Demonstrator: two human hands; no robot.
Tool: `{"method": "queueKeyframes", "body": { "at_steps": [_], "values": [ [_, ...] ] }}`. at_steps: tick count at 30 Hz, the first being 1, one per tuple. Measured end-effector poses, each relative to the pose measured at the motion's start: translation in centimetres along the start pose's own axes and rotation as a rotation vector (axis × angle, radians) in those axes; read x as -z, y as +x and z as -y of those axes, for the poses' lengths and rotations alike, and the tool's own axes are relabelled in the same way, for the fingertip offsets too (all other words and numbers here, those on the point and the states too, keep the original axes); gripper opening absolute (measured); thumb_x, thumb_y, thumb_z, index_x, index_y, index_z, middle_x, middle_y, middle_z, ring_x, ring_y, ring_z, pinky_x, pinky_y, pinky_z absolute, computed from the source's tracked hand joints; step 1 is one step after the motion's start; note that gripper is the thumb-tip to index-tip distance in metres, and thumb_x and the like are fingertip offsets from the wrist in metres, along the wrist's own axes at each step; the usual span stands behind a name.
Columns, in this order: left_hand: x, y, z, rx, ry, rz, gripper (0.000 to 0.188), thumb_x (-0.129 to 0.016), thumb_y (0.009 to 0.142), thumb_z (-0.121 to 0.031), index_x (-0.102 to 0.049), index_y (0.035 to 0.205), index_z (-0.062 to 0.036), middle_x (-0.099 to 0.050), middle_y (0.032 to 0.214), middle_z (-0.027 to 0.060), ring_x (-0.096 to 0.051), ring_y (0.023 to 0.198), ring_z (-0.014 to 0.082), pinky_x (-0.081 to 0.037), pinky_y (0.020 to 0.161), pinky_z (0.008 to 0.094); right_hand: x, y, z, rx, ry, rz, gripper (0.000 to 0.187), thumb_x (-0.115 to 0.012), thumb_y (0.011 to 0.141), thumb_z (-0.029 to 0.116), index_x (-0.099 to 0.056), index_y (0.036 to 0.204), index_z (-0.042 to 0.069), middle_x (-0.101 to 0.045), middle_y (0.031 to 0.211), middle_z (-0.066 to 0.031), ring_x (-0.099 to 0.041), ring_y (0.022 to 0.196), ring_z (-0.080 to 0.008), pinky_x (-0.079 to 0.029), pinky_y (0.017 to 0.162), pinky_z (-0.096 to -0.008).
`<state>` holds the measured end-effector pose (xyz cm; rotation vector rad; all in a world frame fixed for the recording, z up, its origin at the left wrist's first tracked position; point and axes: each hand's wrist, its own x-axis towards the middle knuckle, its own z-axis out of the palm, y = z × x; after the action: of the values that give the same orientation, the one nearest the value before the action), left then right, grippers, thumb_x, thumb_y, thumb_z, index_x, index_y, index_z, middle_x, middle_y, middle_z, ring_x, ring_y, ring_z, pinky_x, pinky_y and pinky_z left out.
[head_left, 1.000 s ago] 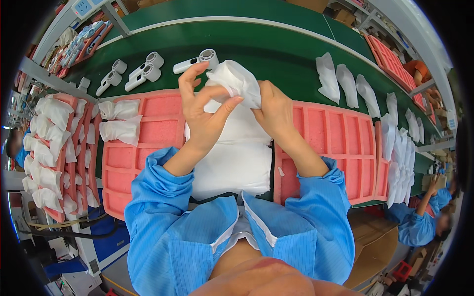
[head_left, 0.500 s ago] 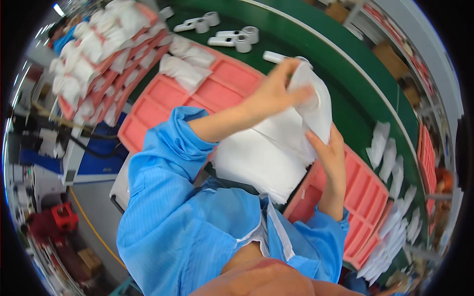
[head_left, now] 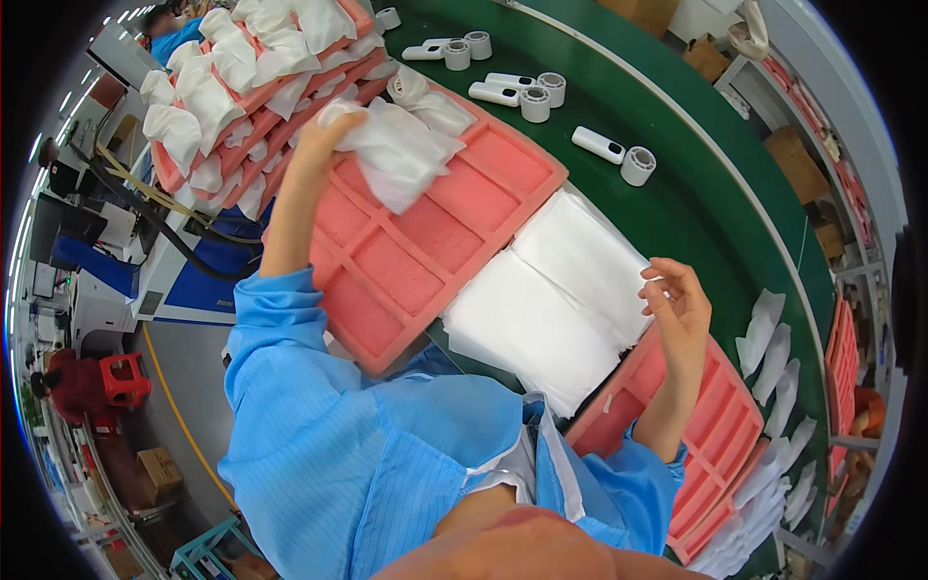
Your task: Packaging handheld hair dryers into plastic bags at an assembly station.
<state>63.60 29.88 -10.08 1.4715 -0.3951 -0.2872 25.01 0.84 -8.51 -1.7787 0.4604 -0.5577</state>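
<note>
At the far left corner of a pink compartment tray [head_left: 464, 217], my left hand [head_left: 329, 135] is closed round the end of a white wrapped bundle [head_left: 401, 155], which is slightly blurred. The bundle lies across the tray's far cells, and what is inside it is hidden. Beside it another wrapped bundle [head_left: 430, 101] rests in the tray, its rounded end showing. My right hand [head_left: 681, 295] is held over the right edge of a stack of white sheets or flat bags [head_left: 541, 300]. Its fingers are loosely bent and apart, with nothing in them.
White handheld devices [head_left: 598, 145] and ring-shaped parts [head_left: 638, 166] stand on the green conveyor belt [head_left: 677, 213]. Stacked trays of wrapped bundles [head_left: 251, 82] rise at far left. A second pink tray [head_left: 710, 416] lies at right, near white wrapped pieces [head_left: 764, 333].
My left hand has swung left from above the sheets to the tray's far corner. The white bag between both hands is no longer there. My right hand has let go. The view has shifted.
</note>
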Motion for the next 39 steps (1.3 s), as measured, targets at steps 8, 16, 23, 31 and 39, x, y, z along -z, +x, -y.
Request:
{"method": "queueKeyframes", "body": {
  "at_steps": [8, 16, 23, 31, 39],
  "values": [
    [3.0, 3.9, 6.8, 0.021, 0.939, -0.266, 0.046, -0.073, 0.081, -0.033, -0.062, 0.115, -0.0055, -0.062, 0.109, 0.0126, -0.061, 0.096, 0.0232, -0.050, 0.082, 0.0370, 1.2, 1.0, -1.3, 0.031, -0.030, -0.058, 0.023, -0.062, 0.090, 0.008, -0.062, 0.112, 0.003, -0.064, 0.099, -0.0036, -0.059, 0.083, -0.0095, -0.046, 0.064, -0.0223],
    [-16.8, 2.7, 2.6, -0.930, 0.785, 0.367, 0.053, -0.074, 0.078, -0.022, -0.054, 0.125, -0.0057, -0.055, 0.115, 0.0186, -0.056, 0.107, 0.0354, -0.048, 0.086, 0.0418, 2.2, 1.8, -1.5, 0.034, 0.022, -0.202, 0.019, -0.066, 0.087, 0.007, -0.065, 0.105, 0.002, -0.063, 0.091, -0.0011, -0.056, 0.077, -0.0066, -0.045, 0.061, -0.0202],
    [-34.0, 7.1, 11.9, -0.820, 1.120, 0.512, 0.050, -0.068, 0.069, -0.006, -0.058, 0.118, -0.0080, -0.057, 0.116, 0.0161, -0.056, 0.107, 0.0356, -0.050, 0.086, 0.0438, 4.4, 2.1, -3.2, 0.067, -0.068, -0.358, 0.015, -0.067, 0.085, 0.008, -0.067, 0.098, 0.001, -0.065, 0.089, -0.0038, -0.058, 0.078, -0.0072, -0.046, 0.061, -0.0219],
    [-37.2, 4.4, 11.6, -0.502, 1.129, 0.785, 0.036, -0.064, 0.066, -0.001, -0.063, 0.101, -0.0062, -0.063, 0.099, 0.0162, -0.060, 0.097, 0.0376, -0.050, 0.080, 0.0460, 5.9, 3.8, -7.4, 0.231, -0.416, -0.689, 0.039, -0.079, 0.075, 0.015, -0.064, 0.108, 0.003, -0.065, 0.089, -0.0037, -0.062, 0.080, -0.0127, -0.050, 0.070, -0.0254],
    [-34.6, -8.0, 3.5, -0.883, 0.528, 0.608, 0.033, -0.068, 0.068, -0.003, -0.058, 0.099, -0.0042, -0.060, 0.094, 0.0155, -0.058, 0.096, 0.0367, -0.047, 0.080, 0.0441, 6.2, 2.7, -4.2, 0.199, -0.338, -0.405, 0.049, -0.084, 0.066, 0.018, -0.063, 0.107, 0.002, -0.068, 0.092, -0.0064, -0.065, 0.084, -0.0156, -0.052, 0.078, -0.0278]
  ]
}}
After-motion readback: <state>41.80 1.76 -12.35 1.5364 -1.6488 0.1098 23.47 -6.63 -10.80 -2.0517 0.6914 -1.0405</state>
